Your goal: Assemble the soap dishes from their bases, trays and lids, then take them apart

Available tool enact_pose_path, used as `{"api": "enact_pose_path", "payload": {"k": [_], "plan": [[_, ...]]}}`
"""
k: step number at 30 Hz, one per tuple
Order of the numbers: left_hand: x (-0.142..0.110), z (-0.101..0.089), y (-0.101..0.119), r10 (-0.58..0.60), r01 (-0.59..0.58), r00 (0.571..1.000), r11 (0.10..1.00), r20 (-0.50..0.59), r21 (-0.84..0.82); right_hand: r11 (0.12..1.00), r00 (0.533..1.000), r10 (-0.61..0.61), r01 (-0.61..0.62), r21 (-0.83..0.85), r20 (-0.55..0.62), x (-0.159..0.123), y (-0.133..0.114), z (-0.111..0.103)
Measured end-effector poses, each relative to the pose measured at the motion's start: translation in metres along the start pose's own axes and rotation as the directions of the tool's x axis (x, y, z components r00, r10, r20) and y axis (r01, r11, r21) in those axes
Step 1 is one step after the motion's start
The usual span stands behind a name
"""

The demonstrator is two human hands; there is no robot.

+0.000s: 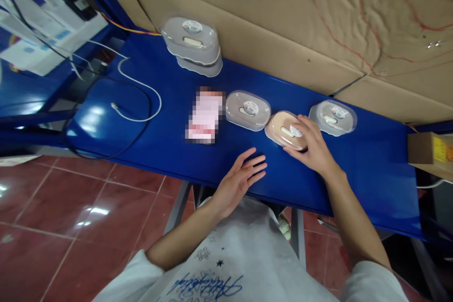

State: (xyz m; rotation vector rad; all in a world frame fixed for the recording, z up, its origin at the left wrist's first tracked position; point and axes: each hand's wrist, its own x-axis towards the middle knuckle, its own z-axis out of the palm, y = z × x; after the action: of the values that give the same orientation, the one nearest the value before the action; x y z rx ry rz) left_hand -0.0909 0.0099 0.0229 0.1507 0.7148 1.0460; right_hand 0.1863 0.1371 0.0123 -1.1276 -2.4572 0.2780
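My right hand (pixel 312 147) is closed around the right end of a peach oval plastic box (pixel 279 128) with a clear lid, a white piece and a round label on top. To its left lies a grey oval box (pixel 236 112) of the same shape, its right end very close to the peach one. Another grey oval box (pixel 345 125) is just beyond my right fingers. My left hand (pixel 240 179) hovers near the front edge of the blue table (pixel 170 151), its fingers spread and holding nothing.
Grey oval boxes (pixel 193 40) are stacked at the back left. A pixelated phone-like object (pixel 205 115) lies left of the boxes. White cable (pixel 160 99) and black cable (pixel 148 108) loop over the left end. Cardboard (pixel 255 33) stands behind; a carton (pixel 426 153) is at right.
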Motion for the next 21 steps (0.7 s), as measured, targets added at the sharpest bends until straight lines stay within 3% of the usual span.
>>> {"api": "enact_pose_path", "payload": {"k": [3,6,9,11,15,18,21], "plan": [[-0.002,0.000,-0.002,0.001,-0.001,1.000,0.999,0.001,0.042,0.992,0.992,0.090,-0.081,-0.097,0.093,0.015,0.026,-0.018],[-0.003,0.000,-0.005,-0.009,0.008,1.000,0.997,0.015,0.083,0.955,0.971,0.236,-0.223,-0.197,0.045,0.014,0.059,-0.043],[-0.005,0.001,-0.007,-0.026,0.023,0.999,0.993,0.025,0.112,0.911,0.938,0.345,-0.331,-0.245,0.016,-0.005,0.086,-0.063],[-0.006,0.003,-0.008,-0.045,0.040,0.998,0.991,0.032,0.125,0.902,0.928,0.372,-0.356,-0.246,0.019,-0.027,0.090,-0.070],[-0.004,0.007,-0.014,-0.126,0.114,0.989,0.983,0.078,0.143,0.889,0.920,0.390,-0.387,-0.246,-0.040,-0.071,0.054,-0.070],[0.002,0.008,-0.024,-0.217,0.205,0.968,0.974,0.128,0.098,0.913,0.925,0.376,-0.379,-0.148,-0.054,-0.090,-0.002,-0.060],[0.008,0.010,-0.034,-0.289,0.291,0.943,0.957,0.164,0.008,0.942,0.942,0.336,-0.336,-0.006,0.013,-0.089,-0.061,-0.043]]}}
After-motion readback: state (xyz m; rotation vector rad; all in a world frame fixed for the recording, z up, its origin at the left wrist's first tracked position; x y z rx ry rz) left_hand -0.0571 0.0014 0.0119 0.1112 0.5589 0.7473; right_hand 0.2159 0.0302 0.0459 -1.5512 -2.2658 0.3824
